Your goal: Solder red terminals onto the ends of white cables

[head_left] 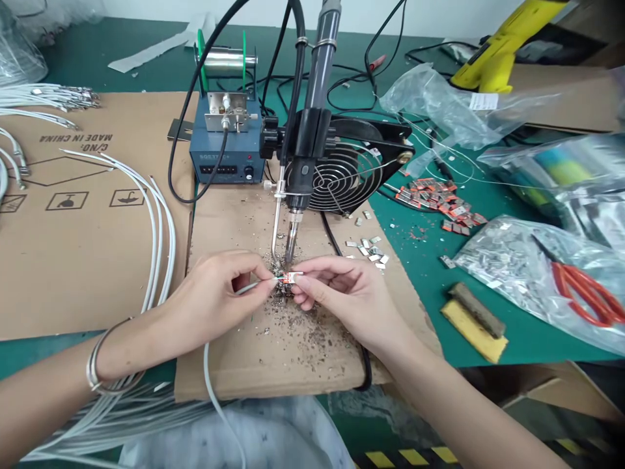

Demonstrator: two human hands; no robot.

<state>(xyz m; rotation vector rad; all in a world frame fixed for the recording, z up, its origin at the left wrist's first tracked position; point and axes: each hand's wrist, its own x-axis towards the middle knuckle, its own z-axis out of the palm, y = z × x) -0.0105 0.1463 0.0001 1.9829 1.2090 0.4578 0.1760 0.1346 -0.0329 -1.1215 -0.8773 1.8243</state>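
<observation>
Head view: nearest, a bundle of white cables (112,423) is seen at the lower left, below the edge of the green counter (407,244). A single cable (207,371) is led up over the cardboard (234,381) to the left hand (229,286), by which it is pinched between thumb and forefinger, close to its end. A small red-and-white board (290,278) is gripped between the thumb and fingers of the right hand (349,293). Cable end and board are brought together between the hands, just below the tip of the iron (291,244); whether the tip is touched cannot be told. Around them the cardboard is strewn with dark specks.

To the right, a yellow pad (463,329) is overlaid by a dark bar (477,309); beyond it, red-handled snips (586,293) are laid on a bag (508,251) filled with small metal pieces. More pieces (366,247) are scattered on the cardboard, beyond the right hand. Farther back, a fan (342,176) is set behind the iron, with red boards (442,198) heaped to its right. Left of the fan, a spool (222,60) is mounted at the blue box (205,153).
</observation>
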